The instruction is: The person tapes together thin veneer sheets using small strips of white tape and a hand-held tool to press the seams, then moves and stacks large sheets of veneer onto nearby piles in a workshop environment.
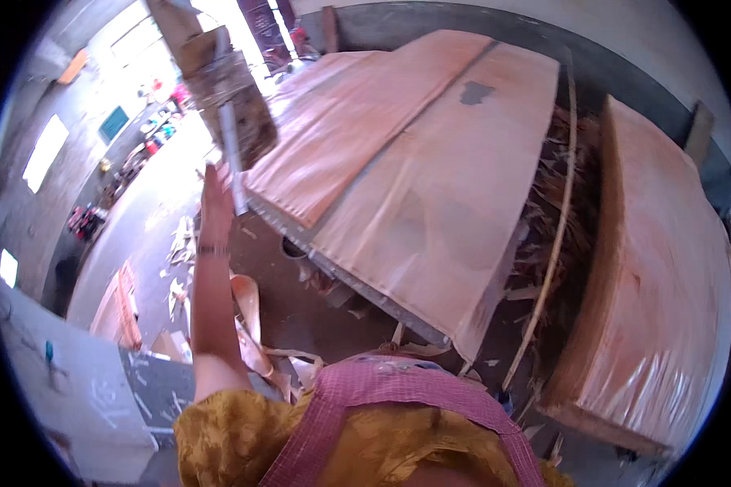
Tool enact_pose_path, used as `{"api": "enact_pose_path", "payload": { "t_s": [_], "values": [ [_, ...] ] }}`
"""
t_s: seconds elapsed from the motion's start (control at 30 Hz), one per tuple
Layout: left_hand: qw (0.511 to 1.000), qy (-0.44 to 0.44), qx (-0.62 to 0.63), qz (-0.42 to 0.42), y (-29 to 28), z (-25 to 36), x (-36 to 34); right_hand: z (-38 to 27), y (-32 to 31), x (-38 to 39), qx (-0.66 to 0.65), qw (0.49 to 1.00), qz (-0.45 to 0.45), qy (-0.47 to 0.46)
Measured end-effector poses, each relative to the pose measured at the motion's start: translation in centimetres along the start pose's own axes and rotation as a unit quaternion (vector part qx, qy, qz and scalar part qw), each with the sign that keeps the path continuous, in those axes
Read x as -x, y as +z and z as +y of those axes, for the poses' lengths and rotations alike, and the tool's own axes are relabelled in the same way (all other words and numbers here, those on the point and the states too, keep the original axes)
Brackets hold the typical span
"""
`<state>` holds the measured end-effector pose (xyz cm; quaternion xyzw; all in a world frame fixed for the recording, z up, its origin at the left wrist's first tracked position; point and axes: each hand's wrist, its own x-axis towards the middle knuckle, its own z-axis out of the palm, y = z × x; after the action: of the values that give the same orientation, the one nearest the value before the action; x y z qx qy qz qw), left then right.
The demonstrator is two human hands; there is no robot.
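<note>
Your left hand [215, 195] – raised, fingers look straight, just beside a pale pipe [234, 154], grip unclear | right hand – out of view | veneer sheets [414, 178] on the surface, far edge cut off | scraps [556, 203] blurred

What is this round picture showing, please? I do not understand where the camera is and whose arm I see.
The camera sits on a person's head and looks down, so straight edges bend. The raised arm is the person's own left arm; the left hand reaches up to a pale pole with a rough board at its top. I cannot tell whether the fingers grip it. The right hand is not visible. Thin wood sheets lie on a table, another stack is beside it, and scraps litter the floor.
</note>
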<state>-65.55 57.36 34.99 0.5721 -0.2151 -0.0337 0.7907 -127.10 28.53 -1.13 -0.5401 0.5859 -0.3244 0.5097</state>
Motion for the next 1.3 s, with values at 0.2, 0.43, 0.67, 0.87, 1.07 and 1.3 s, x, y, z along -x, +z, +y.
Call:
{"api": "enact_pose_path", "payload": {
  "t_s": [0.2, 0.43, 0.67, 0.87, 1.07, 1.3],
  "values": [
    [0.901, -0.407, -0.146, 0.026, -0.2, -19.7, 10.2, 0.5, 4.0, -8.1, 0.034, 0.997, 0.013, -0.073],
    [0.874, -0.446, -0.178, -0.081, 1.6, -24.5, 17.7, -17.0, 20.4, -10.1, -0.084, 0.981, -0.135, 0.113],
    [0.881, -0.272, -0.289, -0.257, 3.5, -29.5, 18.1, -12.2, 30.2, -12.5, 0.058, 0.989, -0.133, 0.011],
    [0.824, -0.129, -0.457, -0.308, 10.6, -26.1, 19.3, -9.3, 26.5, -9.4, 0.251, 0.948, -0.092, -0.175],
    [0.779, 0.087, -0.512, -0.351, 22.1, -28.2, 24.4, -5.1, 15.8, -9.5, 0.162, 0.967, -0.191, -0.054],
    [0.599, 0.085, -0.719, -0.342, 28.5, -31.0, 30.5, -0.4, -1.6, -12.3, 0.132, 0.925, -0.335, 0.123]
  ]
}}
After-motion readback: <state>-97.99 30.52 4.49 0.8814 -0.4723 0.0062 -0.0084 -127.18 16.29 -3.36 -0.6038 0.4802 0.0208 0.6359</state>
